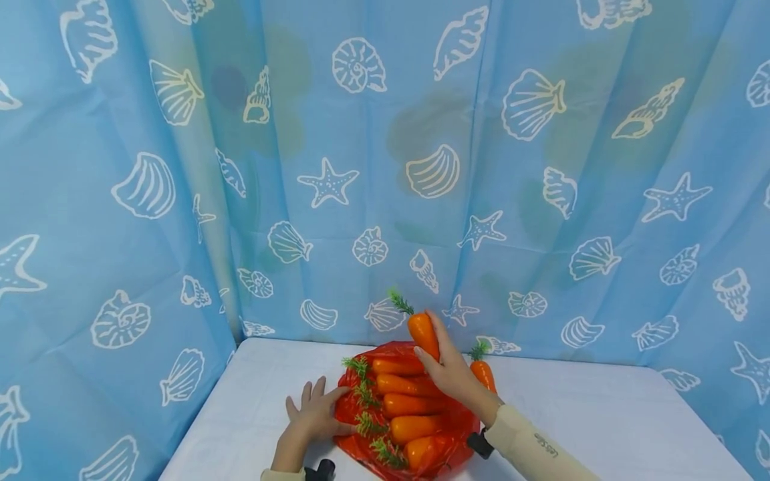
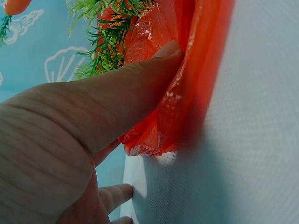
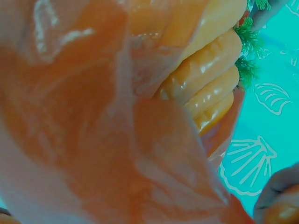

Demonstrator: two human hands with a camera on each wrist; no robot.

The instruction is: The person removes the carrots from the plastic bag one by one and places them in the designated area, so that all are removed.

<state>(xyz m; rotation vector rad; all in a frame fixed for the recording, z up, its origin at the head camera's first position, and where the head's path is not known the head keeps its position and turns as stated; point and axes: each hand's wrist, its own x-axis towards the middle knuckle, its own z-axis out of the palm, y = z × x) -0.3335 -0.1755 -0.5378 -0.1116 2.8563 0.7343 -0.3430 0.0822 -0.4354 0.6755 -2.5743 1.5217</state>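
Observation:
My right hand (image 1: 448, 367) grips an orange carrot (image 1: 424, 334) with a green leafy top, raised above the far edge of a red plastic bag (image 1: 451, 441). The right wrist view shows this carrot (image 3: 285, 212) only at the lower right corner. Several more carrots (image 1: 409, 405) lie side by side in the bag, their green tops pointing left at its mouth. With fingers spread, my left hand (image 1: 315, 414) touches the bag's left rim. Its thumb (image 2: 135, 88) lies straight against the red plastic in the left wrist view.
Another carrot (image 1: 483, 375) lies on the white table (image 1: 571, 407) right of the bag, partly hidden by my right forearm. A blue curtain (image 1: 385, 200) with white shell prints hangs behind the table and along its left side.

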